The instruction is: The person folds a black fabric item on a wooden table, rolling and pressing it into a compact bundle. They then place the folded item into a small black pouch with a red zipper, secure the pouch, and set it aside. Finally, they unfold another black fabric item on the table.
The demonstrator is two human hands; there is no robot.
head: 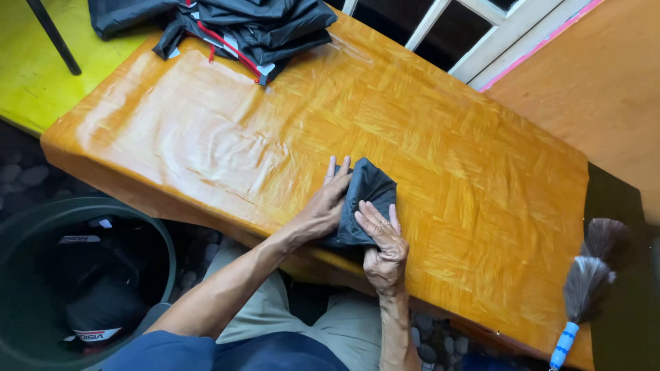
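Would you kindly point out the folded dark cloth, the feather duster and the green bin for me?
folded dark cloth [371, 189]: head view, upper bare part above the hands.
feather duster [586, 287]: head view, grey feather head.
green bin [159, 237]: head view, right rim.

Soft daylight is falling from the upper left, laying a broad pale glare across the plastic-covered table [206, 130]. The middle is showing sharp and well lit, while the bin [82, 275] at lower left is sitting in deep shadow. Wide-angle distortion is bending the table's edges, and the corners are darkening.
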